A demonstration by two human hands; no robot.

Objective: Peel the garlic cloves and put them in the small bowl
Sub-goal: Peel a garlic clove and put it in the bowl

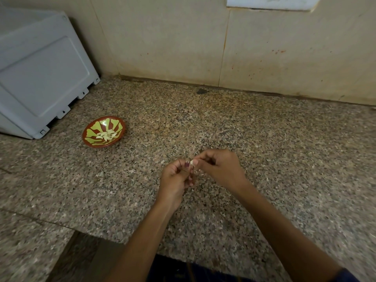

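A garlic clove [192, 162] was pinched between left hand [176, 178] and right hand [220, 167] above the tabletop [284, 151]. Skin should be nicked with a thumbnail, then stripped lengthwise. Peeled cloves [106, 135] were seen in the small bowl [89, 137], far left.

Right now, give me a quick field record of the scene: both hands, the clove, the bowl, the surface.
left hand: fingers curled, pinching the garlic clove
right hand: fingertips pinching the same clove from the other side
garlic clove: held between both hands above the counter; peel state too small to tell
small bowl: red-brown with green pattern, on the counter to the left of the hands, holds several peeled cloves
counter: speckled granite
white appliance: behind the bowl, far left
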